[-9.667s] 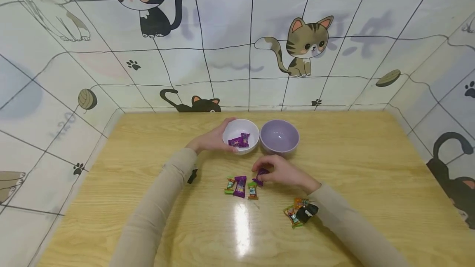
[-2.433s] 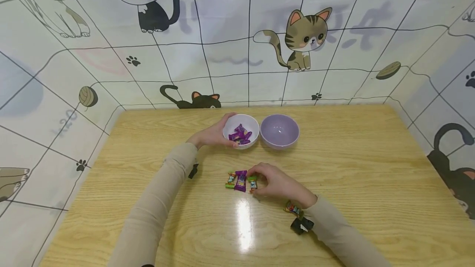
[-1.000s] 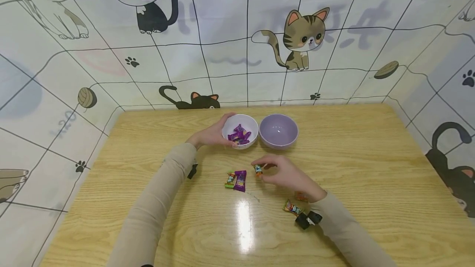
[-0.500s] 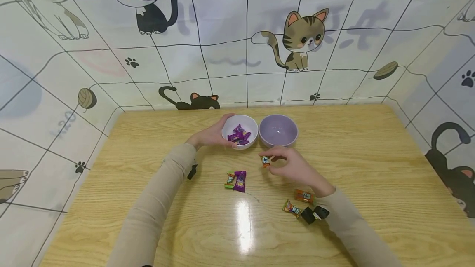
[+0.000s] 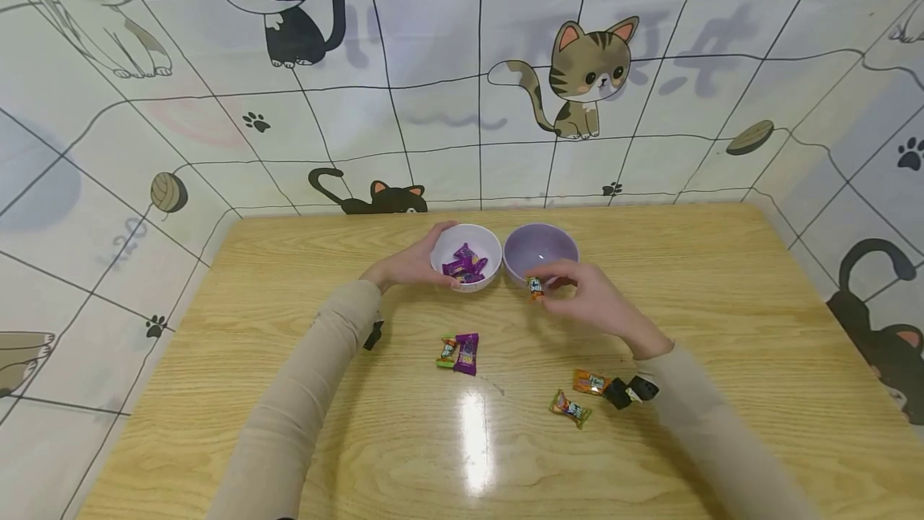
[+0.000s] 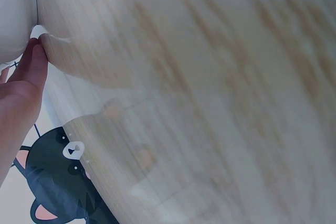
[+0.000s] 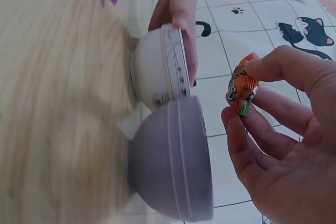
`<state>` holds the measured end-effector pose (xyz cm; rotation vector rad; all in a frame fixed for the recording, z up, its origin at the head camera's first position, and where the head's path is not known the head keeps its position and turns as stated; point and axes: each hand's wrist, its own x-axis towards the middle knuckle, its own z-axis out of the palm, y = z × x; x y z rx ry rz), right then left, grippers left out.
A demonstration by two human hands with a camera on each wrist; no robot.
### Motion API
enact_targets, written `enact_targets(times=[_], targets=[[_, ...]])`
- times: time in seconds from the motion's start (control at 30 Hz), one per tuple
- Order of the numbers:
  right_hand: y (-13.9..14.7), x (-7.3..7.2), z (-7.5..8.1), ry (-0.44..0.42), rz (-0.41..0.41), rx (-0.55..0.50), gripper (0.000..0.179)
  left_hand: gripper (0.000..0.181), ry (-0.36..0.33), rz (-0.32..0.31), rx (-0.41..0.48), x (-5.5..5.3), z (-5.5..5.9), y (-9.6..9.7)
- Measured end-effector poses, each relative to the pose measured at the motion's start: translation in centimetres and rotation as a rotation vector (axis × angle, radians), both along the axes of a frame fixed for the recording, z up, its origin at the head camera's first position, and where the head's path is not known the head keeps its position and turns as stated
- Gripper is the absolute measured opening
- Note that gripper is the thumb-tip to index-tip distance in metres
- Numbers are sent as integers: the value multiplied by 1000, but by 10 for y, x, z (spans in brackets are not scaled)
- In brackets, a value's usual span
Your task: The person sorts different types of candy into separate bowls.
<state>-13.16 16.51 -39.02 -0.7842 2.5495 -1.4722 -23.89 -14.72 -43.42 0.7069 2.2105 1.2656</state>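
One orange candy point(image 5: 535, 287) is pinched in the narrowed fingers point(image 5: 556, 268) of the right hand point(image 5: 590, 299)—presumably because it is small—with the near rim of the lilac bowl point(image 5: 523, 243) close below them; the left hand point(image 5: 413, 263) clasps the white bowl point(image 5: 462, 234), probably steadying it, purple candies point(image 5: 456, 267) inside near its fingers.

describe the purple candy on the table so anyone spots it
On the table, find the white bowl. Below it in the head view lies the purple candy, beside a green-and-orange candy. Its purple wrapper and larger size set it apart.
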Motion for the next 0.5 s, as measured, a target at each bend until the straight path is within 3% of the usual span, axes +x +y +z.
enact_targets(times=[0.23, 0.5], targets=[[7, -17, 8, 19, -18, 46, 34, 108, 11, 3, -3, 0, 0, -1], [7, -33, 6, 10, -46, 86, 35, 112, 38, -15, -13, -1, -2, -2]])
